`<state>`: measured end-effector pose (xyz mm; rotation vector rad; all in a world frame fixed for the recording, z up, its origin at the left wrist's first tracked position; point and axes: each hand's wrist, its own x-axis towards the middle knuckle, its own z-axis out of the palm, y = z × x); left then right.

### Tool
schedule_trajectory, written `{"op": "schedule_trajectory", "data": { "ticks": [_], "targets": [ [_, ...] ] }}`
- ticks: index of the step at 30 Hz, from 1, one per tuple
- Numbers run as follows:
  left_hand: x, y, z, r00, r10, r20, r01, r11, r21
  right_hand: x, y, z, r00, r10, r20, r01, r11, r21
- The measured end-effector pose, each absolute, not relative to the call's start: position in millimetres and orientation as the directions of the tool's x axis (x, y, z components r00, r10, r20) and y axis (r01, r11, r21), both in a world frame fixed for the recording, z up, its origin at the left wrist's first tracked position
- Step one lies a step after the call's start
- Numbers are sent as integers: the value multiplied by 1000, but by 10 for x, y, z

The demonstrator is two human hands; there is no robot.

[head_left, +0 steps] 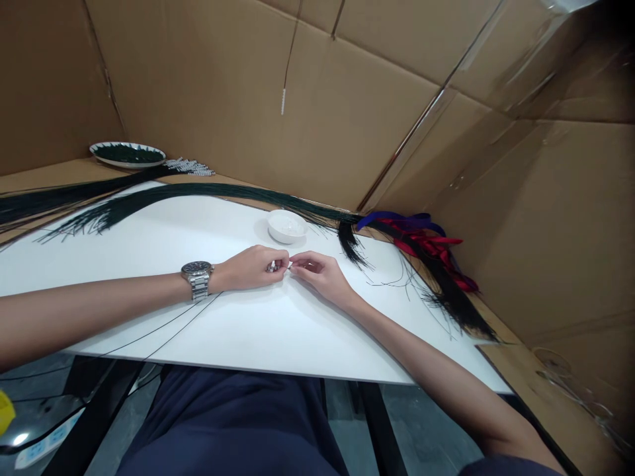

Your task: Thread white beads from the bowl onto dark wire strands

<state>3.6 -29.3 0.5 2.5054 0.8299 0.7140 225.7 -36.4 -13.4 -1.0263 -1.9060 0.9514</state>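
1. The small white bowl (287,226) sits upright on the white board (198,337); places below are told from this bowl, as the wearer sees it.
2. The left hand (255,268) is just on the near side of the bowl, slightly to its left. Its thumb and fingers are pinched closed, with small pale beads (272,266) showing inside the curled fingers.
3. The right hand (322,274) is on the near side too, slightly to the right. Its thumb and forefinger are nearly closed at the left hand's fingertips, on something thin and dark; exactly how it is gripped is too small to tell.
4. A metal watch (197,279) is on the left wrist, nearer than the bowl and to its left.
5. Two thin dark cords (179,324) run from by that wrist over the board's near edge.
6. A long dark green bundle (218,190) arches behind the bowl, from far left to right.
7. Black strands (449,287) and red ribbon (436,251) with blue ribbon (397,217) lie to the right of the bowl.
8. A patterned plate (127,155) of dark green bits and a cluster of white beads (191,166) are behind the bowl, to its left.
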Motion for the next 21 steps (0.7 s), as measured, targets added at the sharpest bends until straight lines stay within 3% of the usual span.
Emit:
{"op": "schedule_trajectory", "data": {
  "ticks": [9, 16, 21],
  "targets": [
    [34, -258, -37, 693, 632, 347, 424, -746, 513, 2279, -349, -113, -417, 874, 250, 423, 430, -797],
    [24, -256, -39, 694, 620, 366, 420, -762, 493, 2279, -397, -98, -474, 793, 383, 504, 600, -620],
    [24, -255, -40, 701, 615, 362, 423, -766, 484, 2276, -426, -98, -498, 747, 441, 495, 662, -562]
  ]
}}
